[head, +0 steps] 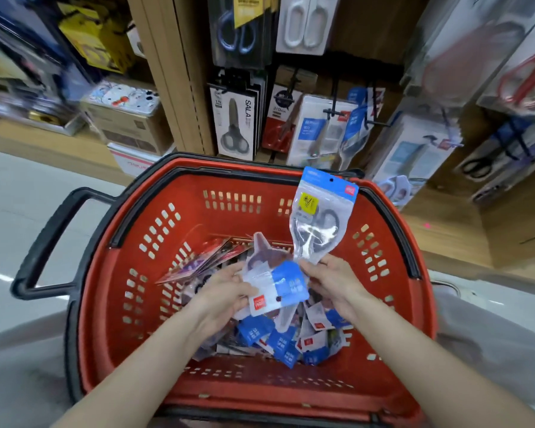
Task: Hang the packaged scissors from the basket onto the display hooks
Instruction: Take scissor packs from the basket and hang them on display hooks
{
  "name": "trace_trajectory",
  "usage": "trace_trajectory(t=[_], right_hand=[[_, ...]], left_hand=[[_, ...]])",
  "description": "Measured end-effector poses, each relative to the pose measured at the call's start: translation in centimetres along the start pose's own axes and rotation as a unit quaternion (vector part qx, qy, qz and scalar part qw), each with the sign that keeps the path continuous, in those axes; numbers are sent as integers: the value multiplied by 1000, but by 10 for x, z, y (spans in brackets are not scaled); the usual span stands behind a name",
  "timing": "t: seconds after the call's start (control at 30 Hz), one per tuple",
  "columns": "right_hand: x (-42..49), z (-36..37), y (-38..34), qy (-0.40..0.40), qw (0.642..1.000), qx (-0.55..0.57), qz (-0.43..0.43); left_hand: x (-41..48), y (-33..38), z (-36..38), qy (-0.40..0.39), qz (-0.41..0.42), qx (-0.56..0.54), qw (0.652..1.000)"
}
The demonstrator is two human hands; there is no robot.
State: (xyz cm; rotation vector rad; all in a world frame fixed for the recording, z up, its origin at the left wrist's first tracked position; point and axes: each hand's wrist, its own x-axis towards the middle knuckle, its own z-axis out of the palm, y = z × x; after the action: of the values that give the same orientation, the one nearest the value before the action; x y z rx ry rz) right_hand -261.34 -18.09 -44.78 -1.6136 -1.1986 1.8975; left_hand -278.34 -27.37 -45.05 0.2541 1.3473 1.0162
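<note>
**Fig.** Head view, restocking, pick step. The right hand [328, 279] pinches the narrow lower tip of an upright scissors pack [318, 217] betw. thumb and fingers [314, 268]. The pack's header and hang hole [331, 180] point up, above the red basket [254, 220]. The left hand [226, 288] holds a second pack [278, 282] lying flat, header toward the viewer, its fingers curled at the pack's left edge. More packs lie in a loose pile [291, 341] on the basket floor. Display hooks [332, 112] stand beyond the far rim, w/ similar hung packs [318, 134] on them.

**Risks (judged).**
- (a) The upright pack is gripped at one small point w/ the handle end high, so it is prob. top-heavy. It could swing or slip back into the pile.
- (b) The two held packs touch or overlap near the fingertips, so film edges may catch when they part.
- (c) The hang hole is small. A one-handed thread onto a hook may miss, esp. w/ the other hand occupied.
- (d) The hooks look well loaded, and free length is uncertain.

**Not resolved.**
- The left thumb is hidden under the second pack.
- The hook tips are lost among the hung stock.
- The no. of packs in the pile and the print on them cannot be made out.
- The shelves at the frame edges are smeared by blur.
- What the basket rests on is cut off.
</note>
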Motion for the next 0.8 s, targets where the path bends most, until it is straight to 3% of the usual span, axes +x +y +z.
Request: trace_trajectory(t=[0.27,0.5,0.67,0.8], right_hand=[[-4,-16,-3,-91,993,-58,56],[-8,-14,15,-54,997,-51,26],[-15,-12,17,-93,993,-75,-7],[-22,-19,10,-59,995,-64,-43]], left_hand=[[-15,-1,0,-110,20,117,987],[-23,3,17,-137,7,155,978],[-13,1,30,-60,-15,150,987],[-2,-5,25,20,-17,141,990]])
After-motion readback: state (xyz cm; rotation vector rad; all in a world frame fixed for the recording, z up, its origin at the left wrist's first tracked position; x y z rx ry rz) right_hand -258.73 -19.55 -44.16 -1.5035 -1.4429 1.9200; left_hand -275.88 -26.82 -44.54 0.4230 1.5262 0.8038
